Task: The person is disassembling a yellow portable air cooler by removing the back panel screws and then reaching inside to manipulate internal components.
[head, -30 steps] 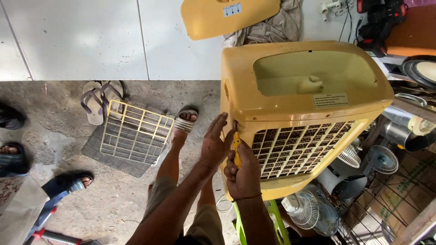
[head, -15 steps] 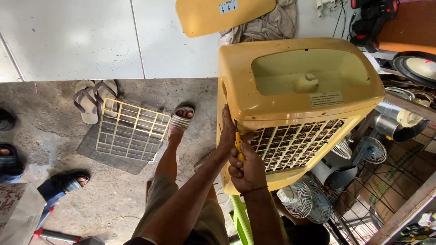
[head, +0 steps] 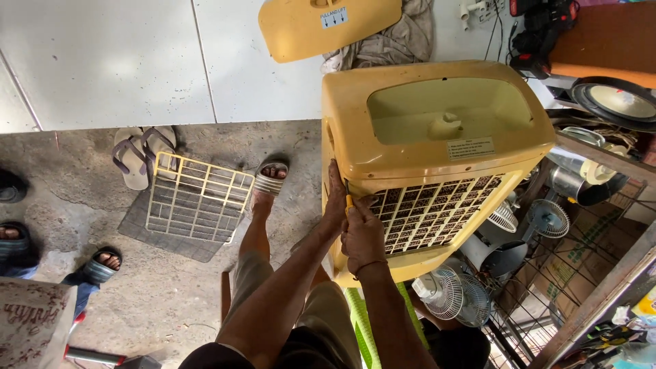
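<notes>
Compared with a second ago, the left hand (head: pixel 335 198) has slid up and now lies flat against the left corner of the yellow air cooler body (head: pixel 437 157), fingers extended, gripping nothing, while the right hand (head: pixel 362 236) has risen with it and is curled into a fist around a thin yellow-handled tool (head: pixel 348 199), its tip at the upper edge of the grille (head: pixel 434 215). The cooler is smooth moulded plastic, boxy with rounded edges, standing in front of the person; its open top is a shallow tray (head: pixel 451 113) holding a small moulded knob. The grille is a lattice of square holes. On the rough concrete floor (head: pixel 89 184) lies a detached yellow grid panel (head: pixel 198 198) on a grey mat beside sandals (head: pixel 143 154).
</notes>
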